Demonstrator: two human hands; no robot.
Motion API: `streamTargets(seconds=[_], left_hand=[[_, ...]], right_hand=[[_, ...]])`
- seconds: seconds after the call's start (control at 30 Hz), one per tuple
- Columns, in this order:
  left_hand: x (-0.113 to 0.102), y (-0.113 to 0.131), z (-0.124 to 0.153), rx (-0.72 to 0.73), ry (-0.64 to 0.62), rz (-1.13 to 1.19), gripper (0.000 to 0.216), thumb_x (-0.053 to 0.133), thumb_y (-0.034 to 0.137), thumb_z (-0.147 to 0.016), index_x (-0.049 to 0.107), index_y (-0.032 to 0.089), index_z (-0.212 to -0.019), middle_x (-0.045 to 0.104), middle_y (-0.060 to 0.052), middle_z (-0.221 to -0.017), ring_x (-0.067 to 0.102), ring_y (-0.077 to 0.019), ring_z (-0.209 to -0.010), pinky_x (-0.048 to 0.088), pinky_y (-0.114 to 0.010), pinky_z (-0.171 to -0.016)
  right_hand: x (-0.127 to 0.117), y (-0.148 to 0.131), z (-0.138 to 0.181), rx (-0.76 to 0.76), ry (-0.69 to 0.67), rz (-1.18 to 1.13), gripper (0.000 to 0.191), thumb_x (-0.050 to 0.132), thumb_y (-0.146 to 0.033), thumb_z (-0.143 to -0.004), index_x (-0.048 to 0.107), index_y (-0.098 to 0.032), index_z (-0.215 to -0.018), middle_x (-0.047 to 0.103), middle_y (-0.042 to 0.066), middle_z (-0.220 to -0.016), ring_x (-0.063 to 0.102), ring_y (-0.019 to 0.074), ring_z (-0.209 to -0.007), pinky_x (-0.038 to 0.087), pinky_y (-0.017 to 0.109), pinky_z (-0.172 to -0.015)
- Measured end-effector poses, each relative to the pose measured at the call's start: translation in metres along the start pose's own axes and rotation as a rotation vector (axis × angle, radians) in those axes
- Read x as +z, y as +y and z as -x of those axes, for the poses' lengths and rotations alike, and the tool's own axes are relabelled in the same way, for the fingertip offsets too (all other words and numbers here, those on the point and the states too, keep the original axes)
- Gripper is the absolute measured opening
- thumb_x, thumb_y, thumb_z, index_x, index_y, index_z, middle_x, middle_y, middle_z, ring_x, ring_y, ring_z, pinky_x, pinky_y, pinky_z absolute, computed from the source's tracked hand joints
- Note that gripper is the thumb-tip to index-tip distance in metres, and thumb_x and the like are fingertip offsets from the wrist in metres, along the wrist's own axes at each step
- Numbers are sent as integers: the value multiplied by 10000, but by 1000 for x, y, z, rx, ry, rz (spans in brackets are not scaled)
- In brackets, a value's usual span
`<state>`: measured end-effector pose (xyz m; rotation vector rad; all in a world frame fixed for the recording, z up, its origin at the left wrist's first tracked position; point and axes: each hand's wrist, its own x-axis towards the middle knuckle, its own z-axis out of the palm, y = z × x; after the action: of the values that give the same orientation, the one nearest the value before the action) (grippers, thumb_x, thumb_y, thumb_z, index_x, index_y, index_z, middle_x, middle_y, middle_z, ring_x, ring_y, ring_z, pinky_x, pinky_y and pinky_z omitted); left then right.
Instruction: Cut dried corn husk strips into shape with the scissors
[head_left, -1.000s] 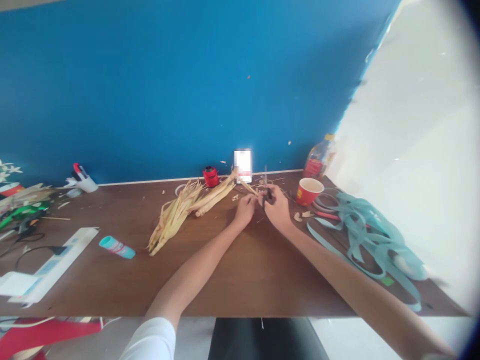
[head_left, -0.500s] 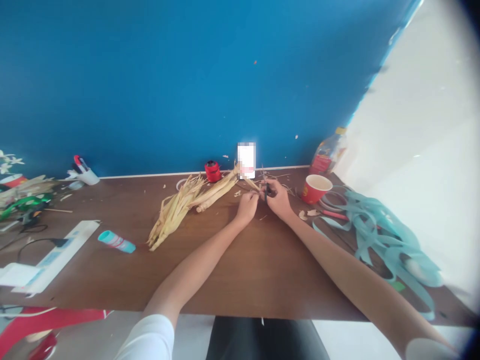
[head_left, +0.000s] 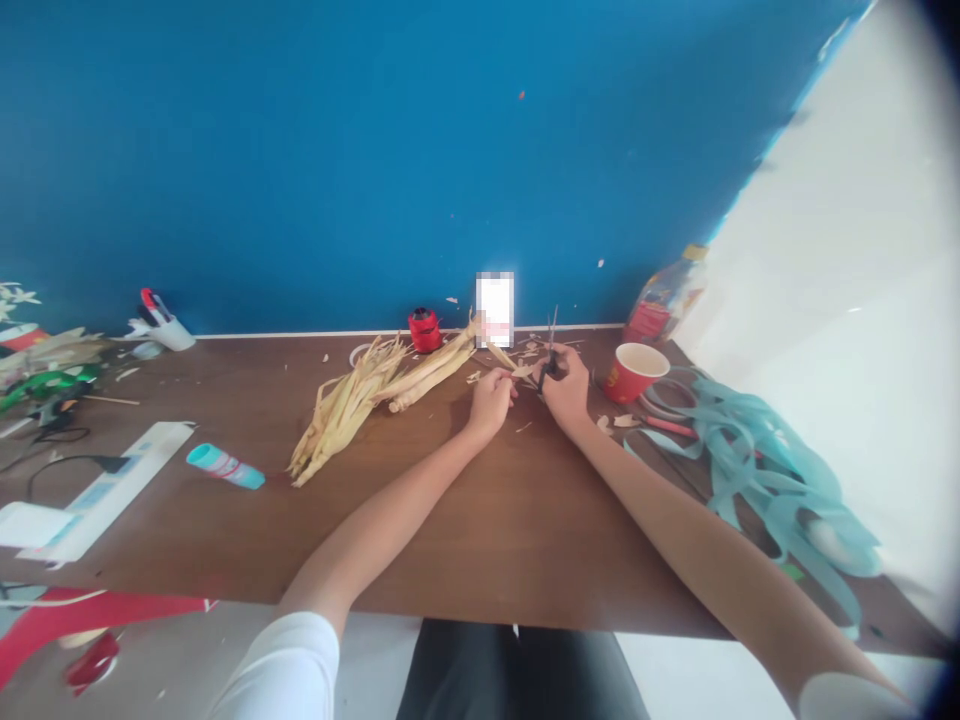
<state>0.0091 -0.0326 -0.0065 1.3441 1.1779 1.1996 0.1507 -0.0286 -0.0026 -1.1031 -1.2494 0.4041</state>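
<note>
My left hand (head_left: 491,402) is closed near the middle of the table, its fingertips pinching a small pale piece of dried husk (head_left: 523,371). Just to the right, my right hand (head_left: 568,388) grips dark-handled scissors (head_left: 552,362), whose blades point up and away from me. The scissors stand a little apart from the husk piece. Left of my hands lie a bundle of dried corn husks (head_left: 341,415) and a thicker husk bunch (head_left: 435,372). Small husk scraps are scattered around both hands.
A red paper cup (head_left: 636,372), a bottle (head_left: 667,295) and tangled teal ribbon (head_left: 739,460) are at the right. A red spool (head_left: 425,330) stands by the blue wall. On the left are a blue tube (head_left: 225,466), a power strip (head_left: 112,490) and a pen cup (head_left: 174,333).
My right hand and the scissors have moved right, away from my left hand. The husk piece in my left hand now shows more clearly. The view has shifted slightly.
</note>
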Motion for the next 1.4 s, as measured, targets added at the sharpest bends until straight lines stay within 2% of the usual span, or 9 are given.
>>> streamTargets(seconds=[0.23,0.43,0.67,0.93,1.13,1.4], left_hand=[[0,7,2,-3,-71,-51,168,468,228,-838,609,163,-773,591,12,-610,496,-87,-476,370,-209,-492],[0,10,4,32,-128,-101,209,459,213,-847,630,156,-742,582,8,-595,518,-96,-497,399,-216,-519],[-1,5,3,72,-138,-71,276,429,262,-863,571,166,-647,581,3,-585,513,-100,-499,397,-231,-532],[-2,3,3,78,-123,-77,252,410,223,-858,605,169,-708,582,4,-591,521,-107,-513,400,-234,-544],[0,6,3,59,-97,-114,277,446,282,-881,609,164,-691,585,-1,-579,522,-110,-493,391,-239,-527],[1,6,3,43,-74,-54,247,488,321,-883,572,167,-709,561,14,-578,514,-95,-492,400,-220,-511]], right_hand=[[0,-3,4,-26,-67,6,426,648,-239,-741,603,-195,-1163,683,22,-864,650,183,-769,542,326,-723],[-1,-6,8,-87,-64,54,424,628,-212,-746,605,-207,-1169,691,22,-891,658,182,-791,538,329,-765],[-1,-14,10,-134,-72,109,378,606,-211,-735,627,-205,-1113,697,31,-897,652,184,-782,539,328,-764],[-1,-12,7,-49,-121,26,440,633,-232,-746,585,-218,-1183,690,17,-886,651,181,-806,535,343,-790],[-2,-13,4,-8,-175,-59,492,641,-194,-708,557,-210,-1193,713,32,-893,666,199,-854,533,373,-816],[-1,-8,2,49,-234,-160,494,698,-223,-683,594,-191,-1165,693,22,-846,652,180,-748,523,355,-746]])
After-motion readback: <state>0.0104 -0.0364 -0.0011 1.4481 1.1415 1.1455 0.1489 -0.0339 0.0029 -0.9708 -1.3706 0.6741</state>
